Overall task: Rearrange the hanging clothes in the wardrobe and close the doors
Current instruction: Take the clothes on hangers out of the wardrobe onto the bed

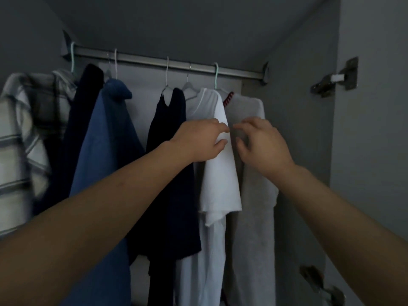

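Grey walls: from the head view I see a wardrobe with its doors open, dim inside.
Rail: a metal rail runs across the top, with every garment hung from it on a hanger.
Clothes, far left: a checked shirt, blurred at the edge, then a dark garment and a blue top close together.
Clothes, middle: after a gap on the rail I see a black top.
Clothes, right: a white shirt hangs just beside the black top, and a light grey sweater hangs last, nearest the right wall.
Left hand: my left hand is at the sleeve of the white shirt; thumb and fingers are bent around the fabric edge and pinch it.
Right hand: my right hand hovers at the front of the grey sweater, fingers loosely bent and spread; I cannot tell whether the fingertips touch the cloth, and nothing is gripped.
Hands together: the fingertips of both nearly meet at the seam between white shirt and grey sweater.
Hinges: an upper hinge and a lower hinge sit on the right wall.
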